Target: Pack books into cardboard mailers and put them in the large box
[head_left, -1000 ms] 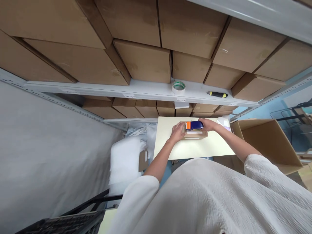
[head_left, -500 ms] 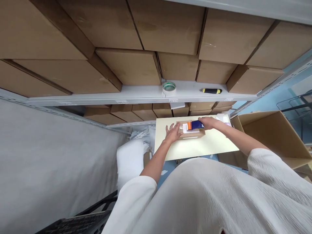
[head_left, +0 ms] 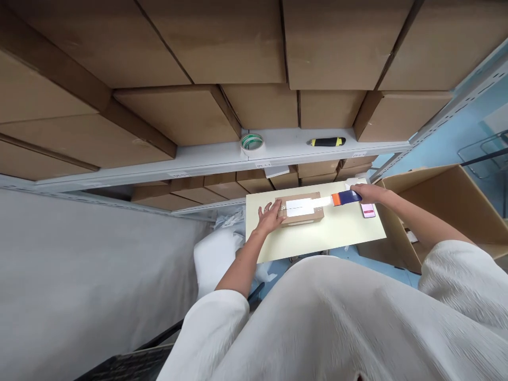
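Observation:
A small brown cardboard box with a white label on top lies on the pale yellow tabletop. My left hand rests on the box's left end, its fingers spread. My right hand is closed around a dark blue and orange tape dispenser, held just right of the box. Between the box and the dispenser stretches a light strip of tape. The far side of the right hand's grip is hidden.
Beside the right hand lies a phone. On the shelf ahead, a tape roll and a utility knife sit before stacked cartons. A large open carton stands right; white packing material lies left.
My right hand has moved right with the tape dispenser, off the box top, drawing out tape. My left hand stays on the box's left end. The view has shifted a little.

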Available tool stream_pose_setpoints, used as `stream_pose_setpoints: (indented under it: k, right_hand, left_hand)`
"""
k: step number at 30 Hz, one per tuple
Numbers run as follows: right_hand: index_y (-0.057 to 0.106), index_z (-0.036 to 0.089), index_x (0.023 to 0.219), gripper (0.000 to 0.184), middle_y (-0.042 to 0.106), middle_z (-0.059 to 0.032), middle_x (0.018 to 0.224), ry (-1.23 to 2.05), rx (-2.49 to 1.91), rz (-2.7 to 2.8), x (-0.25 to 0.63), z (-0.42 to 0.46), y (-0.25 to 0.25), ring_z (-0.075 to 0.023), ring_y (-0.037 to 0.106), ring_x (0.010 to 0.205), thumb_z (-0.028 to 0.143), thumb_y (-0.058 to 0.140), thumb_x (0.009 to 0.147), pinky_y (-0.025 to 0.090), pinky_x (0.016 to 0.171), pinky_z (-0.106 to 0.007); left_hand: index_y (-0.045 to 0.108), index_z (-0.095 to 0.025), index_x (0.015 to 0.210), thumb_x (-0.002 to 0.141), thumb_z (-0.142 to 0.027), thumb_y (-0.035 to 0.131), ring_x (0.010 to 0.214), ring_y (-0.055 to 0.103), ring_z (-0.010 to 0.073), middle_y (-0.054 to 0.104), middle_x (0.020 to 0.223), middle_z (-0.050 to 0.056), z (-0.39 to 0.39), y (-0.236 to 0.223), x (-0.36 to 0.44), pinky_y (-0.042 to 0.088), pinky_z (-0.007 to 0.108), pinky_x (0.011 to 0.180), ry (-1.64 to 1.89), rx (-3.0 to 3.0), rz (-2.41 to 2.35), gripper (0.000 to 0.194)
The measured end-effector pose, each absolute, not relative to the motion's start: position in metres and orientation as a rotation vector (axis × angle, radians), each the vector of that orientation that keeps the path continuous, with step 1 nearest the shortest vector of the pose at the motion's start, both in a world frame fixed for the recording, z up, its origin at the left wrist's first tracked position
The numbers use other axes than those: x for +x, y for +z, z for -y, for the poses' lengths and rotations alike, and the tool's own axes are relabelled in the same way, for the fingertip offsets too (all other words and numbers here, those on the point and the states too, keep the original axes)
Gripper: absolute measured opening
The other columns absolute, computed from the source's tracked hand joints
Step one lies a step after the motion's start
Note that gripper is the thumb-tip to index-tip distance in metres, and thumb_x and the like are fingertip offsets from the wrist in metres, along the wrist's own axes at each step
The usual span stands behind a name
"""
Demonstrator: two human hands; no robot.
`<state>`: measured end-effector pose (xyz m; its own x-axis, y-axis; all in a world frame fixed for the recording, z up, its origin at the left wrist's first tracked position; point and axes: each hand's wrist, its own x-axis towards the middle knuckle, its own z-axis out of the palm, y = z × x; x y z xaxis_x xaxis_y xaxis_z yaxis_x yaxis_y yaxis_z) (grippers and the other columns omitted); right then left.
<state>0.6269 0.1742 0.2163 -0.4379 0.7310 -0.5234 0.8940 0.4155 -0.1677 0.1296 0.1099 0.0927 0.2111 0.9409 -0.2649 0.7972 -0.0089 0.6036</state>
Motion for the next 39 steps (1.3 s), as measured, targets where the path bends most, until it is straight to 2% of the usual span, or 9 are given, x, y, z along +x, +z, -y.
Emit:
stream_pose_setpoints:
  k: [5,14,20,23,27,31,35,39]
  right_hand:
    - [0.063,0.023,0.128,0.049,0.072,-0.0166,0.119,-0.645,1.477,-2.244,0.651,-0.169,0.200,-0.0326,0.070,0.104,0.017,0.082,0.082,0.050,0.079,-0.036]
    - [0.059,0.023,0.139,0.064,0.070,-0.0212,0.128,-0.563,1.491,-2.148,0.601,-0.162,0.165,-0.0379,0.069,0.118,0.012,0.077,0.079,0.056,0.086,-0.042]
    - [0.060,0.023,0.140,0.069,0.071,-0.0226,0.131,-0.536,1.473,-2.147,0.555,-0.169,0.146,-0.0395,0.070,0.121,0.010,0.082,0.076,0.058,0.093,-0.046]
    - [0.063,0.023,0.137,0.069,0.074,-0.0218,0.127,-0.521,1.488,-2.132,0.542,-0.178,0.144,-0.0407,0.073,0.120,0.011,0.088,0.073,0.060,0.094,-0.048]
    - [0.069,0.022,0.130,0.066,0.077,-0.0211,0.121,-0.553,1.525,-2.097,0.530,-0.190,0.145,-0.0432,0.076,0.116,0.014,0.093,0.069,0.061,0.093,-0.052]
    - [0.075,0.021,0.120,0.056,0.079,-0.0209,0.114,-0.596,1.565,-2.054,0.516,-0.201,0.145,-0.0444,0.079,0.110,0.023,0.097,0.068,0.063,0.091,-0.054]
    - [0.075,0.015,0.127,0.058,0.078,-0.0242,0.118,-0.499,1.476,-1.992,0.501,-0.207,0.145,-0.0458,0.078,0.112,0.031,0.093,0.074,0.064,0.089,-0.056]
    - [0.071,0.013,0.135,0.061,0.075,-0.0274,0.128,-0.443,1.509,-1.957,0.491,-0.201,0.145,-0.0487,0.073,0.119,0.037,0.090,0.082,0.063,0.089,-0.064]
  left_hand:
    - [0.047,-0.033,0.165,0.083,-0.036,0.079,0.164,0.033,0.0453,0.052,0.171,0.015,-0.111,0.098,0.133,0.004,0.068,0.135,0.290,1.777,-1.633,0.088]
    - [0.044,-0.031,0.167,0.082,-0.032,0.079,0.162,0.038,0.0453,0.050,0.172,0.016,-0.113,0.101,0.136,0.016,0.066,0.134,0.253,1.766,-1.645,0.092]
    - [0.042,-0.027,0.168,0.081,-0.030,0.080,0.155,0.049,0.0440,0.049,0.173,0.015,-0.115,0.099,0.135,0.038,0.054,0.128,0.275,1.775,-1.612,0.095]
    - [0.045,-0.027,0.167,0.079,-0.031,0.083,0.151,0.055,0.0430,0.049,0.174,0.014,-0.114,0.097,0.134,0.044,0.050,0.124,0.323,1.736,-1.606,0.096]
    - [0.047,-0.028,0.167,0.078,-0.030,0.085,0.154,0.052,0.0431,0.045,0.177,0.013,-0.113,0.094,0.134,0.044,0.050,0.125,0.391,1.687,-1.584,0.097]
    - [0.041,-0.026,0.171,0.082,-0.028,0.081,0.158,0.048,0.0427,0.039,0.180,0.013,-0.113,0.095,0.135,0.041,0.051,0.129,0.348,1.706,-1.566,0.098]
    - [0.030,-0.024,0.176,0.090,-0.031,0.074,0.161,0.044,0.0399,0.037,0.181,0.013,-0.113,0.099,0.135,0.039,0.049,0.131,0.243,1.754,-1.558,0.097]
    - [0.026,-0.025,0.177,0.093,-0.036,0.074,0.162,0.043,0.0403,0.034,0.182,0.013,-0.113,0.101,0.135,0.040,0.050,0.130,0.187,1.764,-1.587,0.097]
